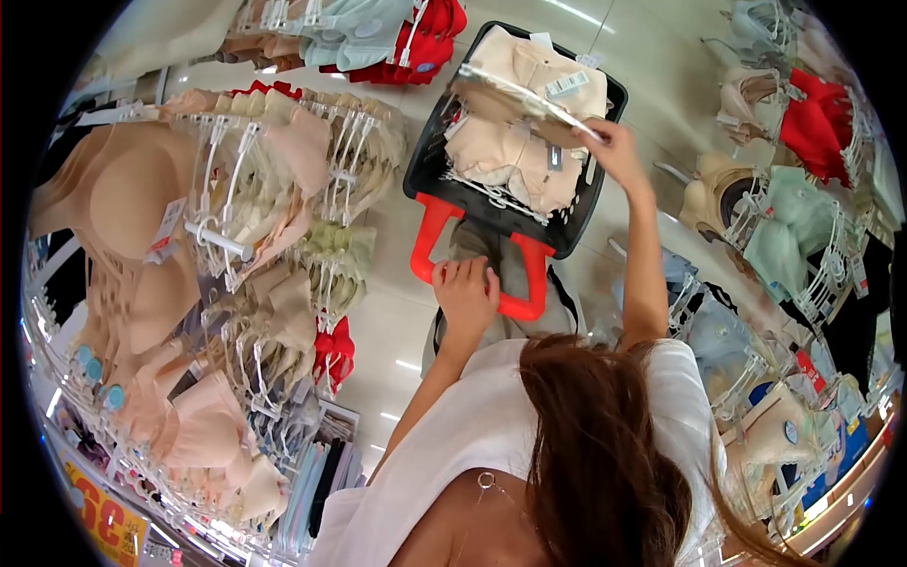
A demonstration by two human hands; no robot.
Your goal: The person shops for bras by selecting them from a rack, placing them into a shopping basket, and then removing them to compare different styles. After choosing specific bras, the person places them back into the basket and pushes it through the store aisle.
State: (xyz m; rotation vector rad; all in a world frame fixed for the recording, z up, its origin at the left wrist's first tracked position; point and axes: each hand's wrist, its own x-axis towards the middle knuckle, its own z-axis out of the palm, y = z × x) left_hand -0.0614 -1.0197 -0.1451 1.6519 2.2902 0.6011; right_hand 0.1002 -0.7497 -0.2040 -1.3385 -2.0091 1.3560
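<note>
Beige bra point(499, 100) on its hanger point(573, 123) slants from upper left to lower right across the black basket point(618, 106), top center of the frame, its lower-right end pinched between the right hand's point(616, 159) nearly closed fingers. The left hand point(465, 289), farther from it, has fingers curled over the red handle point(537, 274), on the wearer's side. Pale bras point(491, 151) with tags fill the basket directly beneath the hanger; racked bras point(142, 184) crowd the left of the frame and others point(820, 132) the right, apart from the hands.
</note>
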